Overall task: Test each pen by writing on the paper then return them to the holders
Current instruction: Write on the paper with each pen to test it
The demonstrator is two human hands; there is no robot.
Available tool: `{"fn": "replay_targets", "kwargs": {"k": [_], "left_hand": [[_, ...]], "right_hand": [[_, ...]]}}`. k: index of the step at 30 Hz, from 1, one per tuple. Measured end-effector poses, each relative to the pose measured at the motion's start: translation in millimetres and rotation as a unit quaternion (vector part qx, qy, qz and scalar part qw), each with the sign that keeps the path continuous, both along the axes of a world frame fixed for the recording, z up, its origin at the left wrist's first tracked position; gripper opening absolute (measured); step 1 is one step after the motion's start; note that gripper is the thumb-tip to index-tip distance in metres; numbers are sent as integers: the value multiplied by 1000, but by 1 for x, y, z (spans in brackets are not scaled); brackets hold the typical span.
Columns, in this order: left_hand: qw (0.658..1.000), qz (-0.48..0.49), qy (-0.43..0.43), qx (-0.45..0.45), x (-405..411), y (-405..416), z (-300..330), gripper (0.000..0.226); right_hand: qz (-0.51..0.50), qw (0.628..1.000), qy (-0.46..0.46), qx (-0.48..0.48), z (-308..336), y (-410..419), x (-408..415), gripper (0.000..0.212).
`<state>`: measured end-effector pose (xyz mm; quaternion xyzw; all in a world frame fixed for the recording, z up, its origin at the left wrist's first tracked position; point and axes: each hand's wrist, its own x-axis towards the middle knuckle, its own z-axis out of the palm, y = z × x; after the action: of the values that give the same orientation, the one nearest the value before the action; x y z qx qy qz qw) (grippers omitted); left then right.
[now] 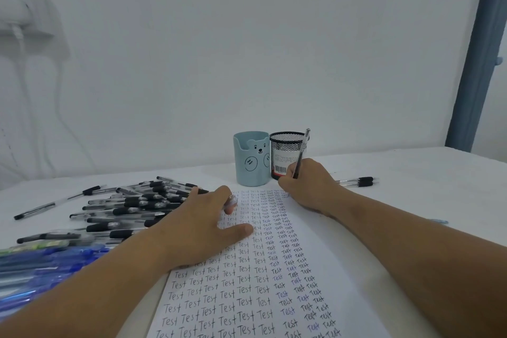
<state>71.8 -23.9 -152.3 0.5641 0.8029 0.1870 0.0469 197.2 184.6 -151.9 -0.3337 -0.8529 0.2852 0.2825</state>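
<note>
Gripping a pen (301, 155), the right hand (307, 184) wrote on the nearly filled paper (315, 250); left hand (208, 225) lay flat; many pens (131, 206) remained, holders (251, 158) looked empty

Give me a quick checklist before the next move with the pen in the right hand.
1. Right hand grips the pen: ok, fingers wrapped round the lower barrel.
2. Pen tip on the paper: cannot tell, the hand hides the tip.
3. Left hand steadies the paper: ok, it rests flat on the written rows, a clear cap at its fingertips.
4. Free space on the paper: ok, the right margin is blank.
5. Holders reachable: ok, the blue bear holder and black mesh holder stand upright just behind the paper.
6. Untested pens left: cannot tell; the pile of black pens lies left of the paper, two more pens on the right.
</note>
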Motion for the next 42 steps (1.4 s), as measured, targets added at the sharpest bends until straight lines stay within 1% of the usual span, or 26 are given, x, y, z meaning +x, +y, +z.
{"fn": "replay_targets", "kwargs": {"k": [3,5,7,8,9,12,17,22,27,30,32,35,38,40,42], "left_hand": [[1000,-7,-4,12,4,-1,2,32],[999,-15,-24,24,6,-1,3,28],[998,-22,-39,39,6,1,3,32],[997,-23,-39,56,5,3,2,33],[996,-24,-36,74,3,3,1,32],[995,-28,-15,95,5,5,0,30],[990,-18,-38,134,10,5,3,27],[989,-10,-39,144,12,7,2,25],[987,-10,-50,150,12,5,3,24],[984,-21,-41,171,17,4,4,21],[980,-33,-27,197,19,5,3,21],[970,-36,-29,239,19,4,0,27],[968,-27,-26,247,20,4,-2,32],[965,-19,-58,257,22,7,-2,22],[960,-5,-86,266,24,11,0,10]], "right_hand": [[-8,999,44,-30,0,0,3,18],[-7,990,115,-83,3,-1,5,21],[35,963,209,-169,11,-6,8,24],[62,947,238,-204,16,-11,9,24],[91,938,248,-225,19,-16,10,21],[171,932,229,-223,22,-32,12,16],[231,914,231,-240,22,-52,15,28],[234,917,228,-230,21,-58,14,27],[214,912,263,-231,22,-54,13,25],[247,918,225,-212,14,-54,12,20],[280,921,197,-188,7,-59,11,22],[302,911,207,-190,5,-63,10,21],[305,914,197,-182,3,-62,12,22],[291,924,188,-165,5,-62,12,27],[264,931,188,-168,11,-59,12,30]]}}
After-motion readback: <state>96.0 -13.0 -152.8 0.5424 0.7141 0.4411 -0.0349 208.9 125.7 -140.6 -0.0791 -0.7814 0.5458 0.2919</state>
